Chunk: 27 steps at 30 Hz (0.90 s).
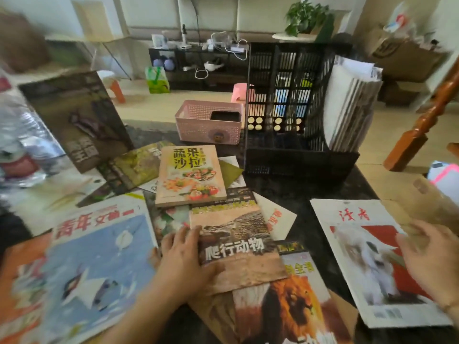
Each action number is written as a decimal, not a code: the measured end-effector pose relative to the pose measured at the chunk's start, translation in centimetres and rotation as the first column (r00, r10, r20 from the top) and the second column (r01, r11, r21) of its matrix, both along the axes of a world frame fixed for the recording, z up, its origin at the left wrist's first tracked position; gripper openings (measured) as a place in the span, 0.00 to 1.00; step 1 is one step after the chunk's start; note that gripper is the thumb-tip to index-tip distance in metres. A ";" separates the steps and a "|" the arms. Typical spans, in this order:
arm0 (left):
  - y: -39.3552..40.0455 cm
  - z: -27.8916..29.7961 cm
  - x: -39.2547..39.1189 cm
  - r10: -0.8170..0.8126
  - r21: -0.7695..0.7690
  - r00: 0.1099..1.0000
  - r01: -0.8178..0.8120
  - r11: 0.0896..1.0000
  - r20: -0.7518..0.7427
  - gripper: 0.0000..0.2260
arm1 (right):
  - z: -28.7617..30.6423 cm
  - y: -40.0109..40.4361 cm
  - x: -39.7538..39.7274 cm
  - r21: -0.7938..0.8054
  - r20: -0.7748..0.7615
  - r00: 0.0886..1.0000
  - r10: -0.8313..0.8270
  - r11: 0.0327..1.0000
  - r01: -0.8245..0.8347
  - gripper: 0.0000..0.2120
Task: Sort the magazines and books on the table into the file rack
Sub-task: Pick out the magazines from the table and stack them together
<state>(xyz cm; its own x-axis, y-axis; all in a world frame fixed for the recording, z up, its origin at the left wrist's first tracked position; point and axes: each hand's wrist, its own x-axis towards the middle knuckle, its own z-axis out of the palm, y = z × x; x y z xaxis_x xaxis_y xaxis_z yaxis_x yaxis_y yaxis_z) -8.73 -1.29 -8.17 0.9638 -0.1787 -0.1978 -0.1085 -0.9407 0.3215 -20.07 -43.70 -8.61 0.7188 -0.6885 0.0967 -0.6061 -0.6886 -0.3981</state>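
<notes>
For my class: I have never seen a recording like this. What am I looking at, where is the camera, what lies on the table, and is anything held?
There is no machine here, only a person's two bare hands. The single camera sits on the person's head, looking forward and down. Magazines and books lie scattered on the dark table. The left hand rests on the edge of the reptile book. The right hand hovers over the white magazine. Neither has a grip on anything. The black file rack stands behind, with magazines already in its rightmost slot.
</notes>
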 end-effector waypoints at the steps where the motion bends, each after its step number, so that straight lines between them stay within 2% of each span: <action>1: 0.0 0.0 0.0 0.006 -0.016 1.000 -0.006 1.000 0.018 0.41 | 1.6 4.0 0.9 -0.004 -0.036 0.994 0.105 0.994 -0.105 0.14; 2: -0.2 0.1 -0.1 0.019 -0.040 1.000 -0.019 0.999 0.016 0.40 | 4.0 9.1 2.0 0.056 -0.024 0.977 0.210 0.976 -0.209 0.10; 5: -1.1 0.6 -0.9 0.040 -0.171 0.998 -0.049 0.984 -0.056 0.39 | 4.2 17.9 4.6 0.124 -0.188 0.856 0.482 0.876 -0.466 0.21; 7: -1.6 0.4 -1.4 0.027 -0.343 0.995 -0.057 0.938 -0.093 0.37 | 2.8 20.8 5.6 0.129 -0.281 0.829 0.483 0.875 -0.466 0.30; 9: -1.7 0.6 -1.8 -0.008 -0.542 0.991 -0.067 0.838 -0.135 0.33 | 2.4 22.1 6.3 0.128 -0.290 0.865 0.410 0.912 -0.390 0.37; 11: -1.6 1.1 -2.1 -0.073 -0.651 0.986 -0.044 0.758 -0.152 0.28 | 2.1 22.0 6.9 0.110 -0.296 0.900 0.321 0.947 -0.301 0.47; 13: -1.4 1.8 -2.8 -0.203 -0.699 0.972 0.065 0.712 -0.116 0.25 | 2.0 21.4 7.3 0.092 -0.307 0.904 0.299 0.954 -0.284 0.58; 14: -1.2 2.2 -3.1 -0.291 -0.694 0.955 0.168 0.700 -0.063 0.25 | 2.1 21.2 7.4 0.105 -0.275 0.912 0.305 0.952 -0.287 0.59; 16: -0.6 3.0 -3.6 -0.442 -0.611 0.892 0.402 0.682 0.093 0.26 | 2.8 21.3 7.2 0.141 -0.160 0.940 0.302 0.949 -0.281 0.48; 17: 0.0 3.2 -3.5 -0.463 -0.527 0.873 0.469 0.709 0.155 0.26 | 2.9 21.3 7.1 0.130 -0.121 0.950 0.288 0.953 -0.272 0.45; 18: 0.9 3.4 -3.1 -0.432 -0.429 0.885 0.464 0.775 0.176 0.26 | 2.7 21.1 7.0 0.109 -0.120 0.951 0.284 0.956 -0.272 0.47; 20: 3.7 3.2 -1.6 -0.227 -0.258 0.964 0.255 0.932 0.136 0.29 | 0.7 19.8 6.9 -0.024 -0.210 0.948 0.239 0.968 -0.249 0.52; 22: 7.8 2.9 -0.1 0.010 -0.075 0.997 -0.005 0.997 0.070 0.30 | -1.1 19.6 7.0 -0.130 -0.213 0.946 0.245 0.952 -0.276 0.46; 25: 14.2 3.0 1.0 0.294 0.086 0.956 -0.295 0.952 0.024 0.36 | 1.4 26.0 7.0 -0.195 -0.029 0.913 0.406 0.894 -0.404 0.20; 27: 17.2 2.7 1.1 0.409 0.120 0.912 -0.406 0.906 0.001 0.40 | 3.2 31.3 7.4 -0.068 -0.002 0.822 0.569 0.820 -0.568 0.13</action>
<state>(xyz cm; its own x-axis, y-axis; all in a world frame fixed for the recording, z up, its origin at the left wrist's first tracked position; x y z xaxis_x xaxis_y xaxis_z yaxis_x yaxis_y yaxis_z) -7.65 15.94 -5.48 0.9425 0.2543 -0.2167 0.2988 -0.9318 0.2062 -12.64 -12.41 -5.45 0.9785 -0.1499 0.1414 -0.0924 -0.9324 -0.3494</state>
